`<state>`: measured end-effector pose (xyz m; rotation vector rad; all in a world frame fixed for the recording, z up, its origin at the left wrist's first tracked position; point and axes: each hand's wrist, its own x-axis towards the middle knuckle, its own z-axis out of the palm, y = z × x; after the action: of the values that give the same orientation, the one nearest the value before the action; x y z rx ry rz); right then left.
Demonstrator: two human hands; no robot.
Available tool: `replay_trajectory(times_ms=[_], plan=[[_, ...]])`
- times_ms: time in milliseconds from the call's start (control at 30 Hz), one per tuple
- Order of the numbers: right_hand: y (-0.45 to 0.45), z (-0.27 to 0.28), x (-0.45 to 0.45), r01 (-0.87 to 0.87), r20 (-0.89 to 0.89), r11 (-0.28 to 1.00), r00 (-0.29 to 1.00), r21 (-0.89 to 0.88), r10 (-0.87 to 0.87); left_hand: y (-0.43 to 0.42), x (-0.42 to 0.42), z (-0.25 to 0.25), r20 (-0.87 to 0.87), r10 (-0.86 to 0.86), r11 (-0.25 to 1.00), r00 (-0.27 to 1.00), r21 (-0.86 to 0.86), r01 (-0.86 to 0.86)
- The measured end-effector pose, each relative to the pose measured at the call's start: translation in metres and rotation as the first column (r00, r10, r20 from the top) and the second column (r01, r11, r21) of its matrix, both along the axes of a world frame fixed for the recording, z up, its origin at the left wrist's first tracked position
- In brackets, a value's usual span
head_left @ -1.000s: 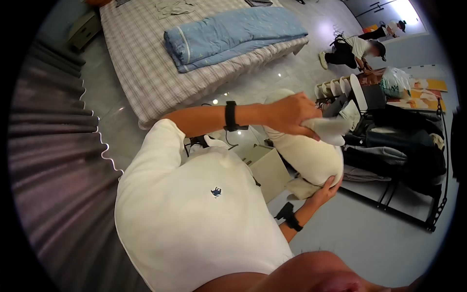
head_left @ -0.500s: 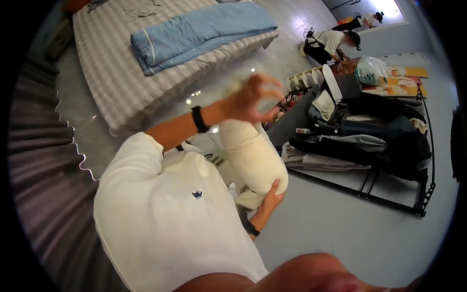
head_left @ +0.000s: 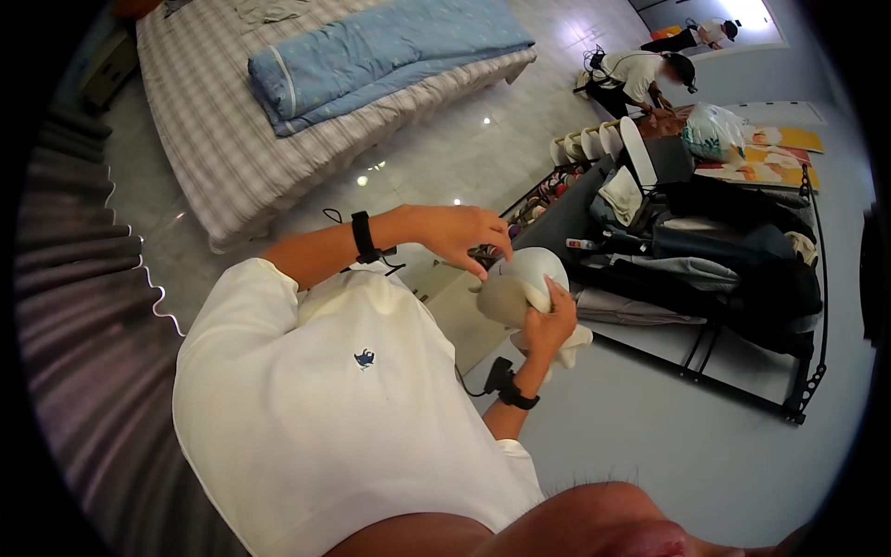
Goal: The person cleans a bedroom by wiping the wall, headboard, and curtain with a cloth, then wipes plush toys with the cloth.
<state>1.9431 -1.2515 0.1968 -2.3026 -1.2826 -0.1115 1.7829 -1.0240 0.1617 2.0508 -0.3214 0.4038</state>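
A rounded, off-white cloth bundle [head_left: 538,269] with a beige underside is in my right hand [head_left: 552,320], whose fingers and thumb grip its near side. A loose pale end of cloth [head_left: 577,343] hangs beside that wrist. My left hand [head_left: 464,237] is just left of the bundle, its fingers bent and thumb apart, with nothing visible between them. Whether its fingertips touch the cloth is hard to tell. Black bands [head_left: 365,237] are on both wrists. What kind of garment the bundle is does not show.
Right of my hands stands a black-framed rack [head_left: 705,376] piled with dark and grey clothes [head_left: 691,269]. White round items [head_left: 636,153] and a plastic bag [head_left: 715,132] lie beyond. A bed [head_left: 195,102] holds a folded blue quilt [head_left: 390,60]. Two people [head_left: 631,79] bend over at the back.
The cloth bundle has turned and moved up and right with my right hand, and looks more compact. My left hand has lowered from above it to its left side.
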Motion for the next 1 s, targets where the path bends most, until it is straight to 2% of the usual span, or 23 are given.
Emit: replay_trajectory(times_ms=[33,100,167,233,267,300,367,400,433,500,567,633,700,767,833,900,967,1000], plan=[[0.007,0.008,-0.001,-0.006,-0.004,1.0,1.0,0.0,0.006,-0.002,-0.001,-0.002,0.042,0.071,0.997,0.997,0.017,-0.072],[0.027,0.023,-0.004,-0.148,-0.139,0.989,0.979,0.016,0.148,-0.004,0.001,-0.004,0.085,0.154,0.987,0.984,0.03,-0.157],[0.048,0.017,-0.014,-0.233,-0.145,0.972,0.962,-0.001,0.23,-0.007,0.007,-0.006,0.25,0.259,0.966,0.933,-0.044,-0.256],[0.066,0.013,-0.033,-0.193,-0.242,0.971,0.944,0.141,0.223,0.0,0.012,-0.003,0.267,0.326,0.942,0.907,-0.015,-0.334],[0.069,0.006,-0.034,-0.157,-0.269,0.978,0.944,0.138,0.19,0.007,0.01,-0.002,0.296,0.372,0.916,0.88,0.039,-0.4],[0.074,0.001,-0.037,-0.164,-0.269,0.976,0.943,0.142,0.198,0.015,0.007,0.0,0.296,0.378,0.912,0.877,0.043,-0.407],[0.083,-0.007,-0.045,-0.058,-0.393,0.958,0.903,0.282,0.17,0.027,0.001,0.003,0.26,0.289,0.929,0.921,0.154,-0.335],[0.09,-0.015,-0.046,-0.116,-0.31,0.911,0.917,0.396,0.252,0.03,-0.001,0.002,0.258,0.292,0.93,0.921,0.148,-0.336],[0.086,-0.015,-0.045,-0.112,-0.312,0.915,0.918,0.388,0.245,0.032,-0.001,0.0,0.248,0.289,0.92,0.925,0.197,-0.34],[0.085,-0.012,-0.04,-0.295,-0.089,0.941,0.946,0.167,0.313,0.036,0.0,-0.001,0.246,0.277,0.906,0.929,0.255,-0.337],[0.086,-0.01,-0.042,-0.277,-0.104,0.936,0.947,0.215,0.304,0.039,0.001,-0.003,0.219,0.228,0.941,0.949,0.202,-0.273],[0.082,-0.005,-0.036,-0.393,-0.03,0.915,0.917,0.094,0.397,0.043,0.004,-0.009,0.184,0.199,0.955,0.963,0.183,-0.232],[0.082,-0.004,-0.031,-0.389,-0.011,0.918,0.92,0.077,0.391,0.042,0.006,-0.011,0.152,0.168,0.967,0.974,0.166,-0.193],[0.081,-0.003,-0.023,-0.46,0.113,0.886,0.885,0.051,0.452,0.04,0.006,-0.01,0.051,0.147,0.983,0.988,0.102,-0.152],[0.079,0.002,-0.019,-0.435,0.088,0.899,0.899,0.045,0.43,0.041,0.012,-0.011,0.042,0.156,0.985,0.987,0.073,-0.159],[0.077,0.006,-0.01,-0.385,0.19,0.919,0.912,0.085,0.364,0.044,0.019,-0.019,0.033,0.168,0.985,0.985,0.033,-0.169],[0.075,0.007,0.004,-0.363,0.205,0.92,0.921,0.144,0.331,0.049,0.025,-0.033,-0.079,0.303,0.953,0.95,0.014,-0.303],[0.074,0.006,0.014,-0.279,0.243,0.932,0.944,0.233,0.222,0.048,0.025,-0.038,-0.082,0.309,0.951,0.948,0.022,-0.308]])
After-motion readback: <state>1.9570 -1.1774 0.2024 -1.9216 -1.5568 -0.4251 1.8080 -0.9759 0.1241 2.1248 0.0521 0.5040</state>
